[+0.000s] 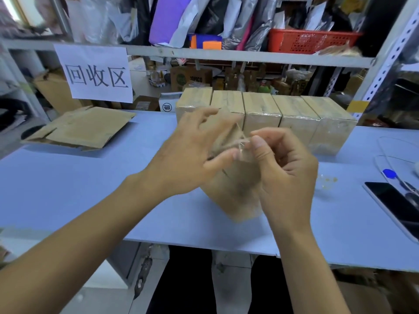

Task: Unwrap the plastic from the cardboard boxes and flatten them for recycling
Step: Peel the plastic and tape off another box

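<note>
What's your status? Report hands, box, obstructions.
Right hand pinching plastic wrap off the box; left hand steadying it, thumb on the wrap. Five wrapped boxes wait behind. Flattened cardboard far left. Nothing obstructing.
</note>
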